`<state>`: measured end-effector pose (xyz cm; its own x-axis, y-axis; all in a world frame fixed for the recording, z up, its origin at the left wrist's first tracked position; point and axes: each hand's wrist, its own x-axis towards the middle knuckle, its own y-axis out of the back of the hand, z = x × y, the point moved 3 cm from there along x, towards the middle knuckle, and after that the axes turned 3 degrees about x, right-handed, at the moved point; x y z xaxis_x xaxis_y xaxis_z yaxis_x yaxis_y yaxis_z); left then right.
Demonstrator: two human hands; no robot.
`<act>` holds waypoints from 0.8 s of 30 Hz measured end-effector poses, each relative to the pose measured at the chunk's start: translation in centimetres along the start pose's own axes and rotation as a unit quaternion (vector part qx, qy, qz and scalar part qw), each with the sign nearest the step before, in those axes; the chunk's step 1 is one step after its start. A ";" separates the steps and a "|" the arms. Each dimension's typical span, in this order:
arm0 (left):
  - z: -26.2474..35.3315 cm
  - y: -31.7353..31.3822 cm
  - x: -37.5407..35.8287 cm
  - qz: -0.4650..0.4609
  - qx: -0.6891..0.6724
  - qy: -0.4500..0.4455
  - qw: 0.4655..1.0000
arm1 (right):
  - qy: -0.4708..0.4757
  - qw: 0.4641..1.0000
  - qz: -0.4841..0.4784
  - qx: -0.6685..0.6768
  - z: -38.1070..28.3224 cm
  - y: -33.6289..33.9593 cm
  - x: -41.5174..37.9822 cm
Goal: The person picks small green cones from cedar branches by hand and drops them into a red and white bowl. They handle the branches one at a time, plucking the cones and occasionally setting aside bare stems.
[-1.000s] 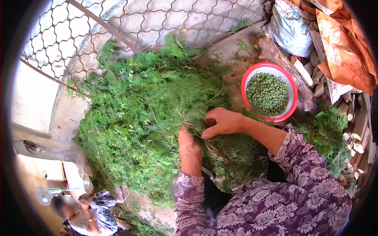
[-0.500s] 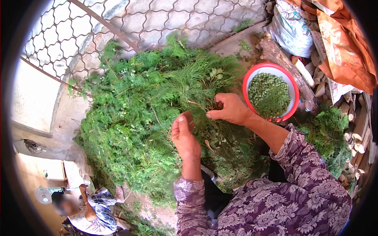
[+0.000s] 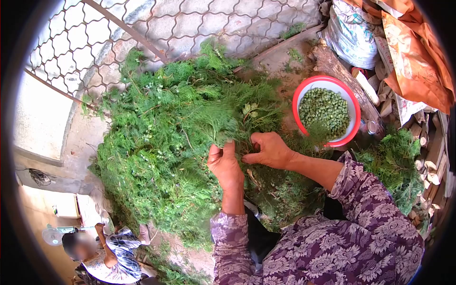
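Head view: left hand [image 3: 226, 168] pinches a blurred green sprig [image 3: 221, 127] near its base; right hand [image 3: 273, 151] has fingers curled, hold unclear; sprig looks light, springy, best gripped low

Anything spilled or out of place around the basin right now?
One thing: a leafy sprig overlaps the lower-left edge of the basin, hiding some green pieces. Whether it touches them is unclear. Otherwise, the basin looks upright.

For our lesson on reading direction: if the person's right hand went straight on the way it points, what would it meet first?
Most likely the left hand, just ahead of the right hand in the picture, though depth is unclear.
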<state>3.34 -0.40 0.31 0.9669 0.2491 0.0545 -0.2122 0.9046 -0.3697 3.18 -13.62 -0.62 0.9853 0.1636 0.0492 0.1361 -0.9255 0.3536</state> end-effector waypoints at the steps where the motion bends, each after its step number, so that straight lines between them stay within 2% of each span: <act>1: -0.3 0.2 0.1 -0.001 0.000 0.000 1.000 | -0.006 1.000 -0.004 -0.004 0.1 -0.1 0.0; 3: -0.6 0.2 0.1 -0.066 -0.059 0.004 0.996 | 0.001 1.000 -0.001 -0.008 0.9 -0.6 0.3; 9: -1.7 0.7 -0.1 -0.010 -0.115 0.105 0.988 | -0.014 1.000 -0.002 -0.005 1.6 -0.8 0.3; 13: -1.7 0.2 -0.4 -0.022 -0.139 0.107 0.984 | -0.022 0.999 -0.016 -0.026 1.7 -0.8 0.4; 17: -1.6 -0.5 -0.4 -0.037 -0.070 0.077 0.994 | -0.028 0.999 -0.020 -0.017 1.8 -1.0 0.4; 20: -1.8 -0.1 -0.4 -0.020 -0.070 0.093 0.993 | -0.040 0.998 -0.040 -0.004 2.0 -1.1 0.3; 22: -1.8 0.3 -0.3 -0.002 -0.081 0.115 0.990 | -0.068 0.993 -0.093 0.030 2.1 -1.1 0.5; 24: -1.7 0.6 0.1 0.007 -0.113 0.130 0.985 | -0.056 0.990 -0.130 0.009 1.7 -0.6 0.8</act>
<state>3.53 -0.47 -1.50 0.9740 0.1370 -0.1805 -0.2168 0.7949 -0.5667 4.03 -13.54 -2.36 0.9219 0.3590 -0.1454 0.3872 -0.8635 0.3232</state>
